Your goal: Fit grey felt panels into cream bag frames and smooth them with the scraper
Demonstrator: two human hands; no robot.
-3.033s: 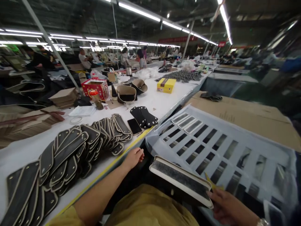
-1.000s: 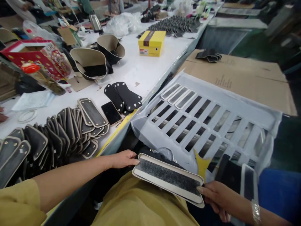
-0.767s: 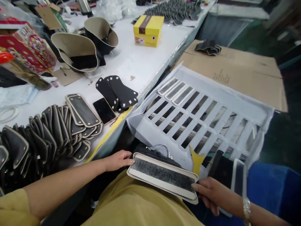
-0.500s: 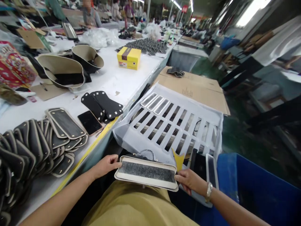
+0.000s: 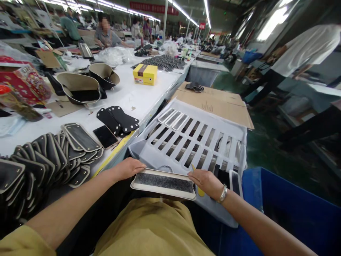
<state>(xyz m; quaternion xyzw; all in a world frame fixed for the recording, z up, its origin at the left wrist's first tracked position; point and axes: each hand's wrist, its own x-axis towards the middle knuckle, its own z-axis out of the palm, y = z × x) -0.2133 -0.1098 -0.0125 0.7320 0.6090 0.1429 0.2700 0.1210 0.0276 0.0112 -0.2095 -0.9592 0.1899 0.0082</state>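
Observation:
I hold a long oval bag-base panel [image 5: 163,182], cream-edged with a grey fuzzy centre, flat over my lap. My left hand [image 5: 128,168] grips its left end with fingers curled over the edge. My right hand [image 5: 206,182] grips its right end and also pinches a yellow tool [image 5: 200,191] against it. Just beyond lies a white slotted tray [image 5: 197,137] with three similar panels [image 5: 172,119] in its far-left slots. A fanned pile of dark cream-edged panels [image 5: 50,156] lies on the white table [image 5: 138,96] to my left.
A phone [image 5: 106,136] and black cut pieces [image 5: 118,120] lie near the table edge. Further back are half-made bag shells [image 5: 80,87], a yellow box [image 5: 145,74] and a red box [image 5: 25,83]. A blue bin [image 5: 282,209] stands right, cardboard [image 5: 213,101] beyond the tray. Other people work behind.
My left hand came off the table edge and took the panel's left end. Both hands levelled the panel over my lap. The view swung down and back up.

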